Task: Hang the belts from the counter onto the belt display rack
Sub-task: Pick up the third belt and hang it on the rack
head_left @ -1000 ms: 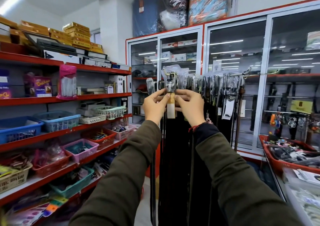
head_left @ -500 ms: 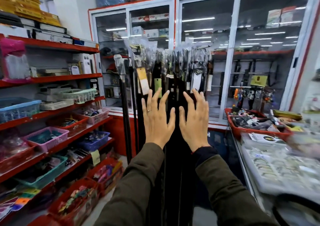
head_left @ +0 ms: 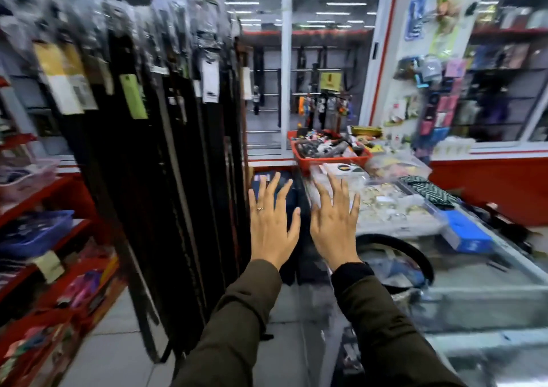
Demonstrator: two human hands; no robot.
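Between rack and counter, our left hand point(head_left: 271, 226) and right hand point(head_left: 335, 226) hang in the air side by side, palms down, fingers spread wide, holding nothing. A ring sits on one left finger.

We judge the step in hand to be the reach for the next belt. Just below and right of our right hand a dark coiled belt point(head_left: 415, 256) lies on the glass counter point(head_left: 504, 303); the blur hides whether it is one belt or more, and where its buckle is. To do this well, we should find the buckle end first, close one hand on it, and let the other steady the strap so the coil unrolls without dragging the small goods beside it. Then we turn back to the rack point(head_left: 166, 149) at our left and look for a free hook, which we cannot see from here.

By count: two hands, both empty. One coil on the counter that we can make out. On the rack the hanging belts are packed touching one another, a dozen or more, too smeared to number exactly, with several paper tags among them. One red basket point(head_left: 305, 161) of oddments stands at the counter's far end, and one blue box point(head_left: 465, 235) lies near the coil.
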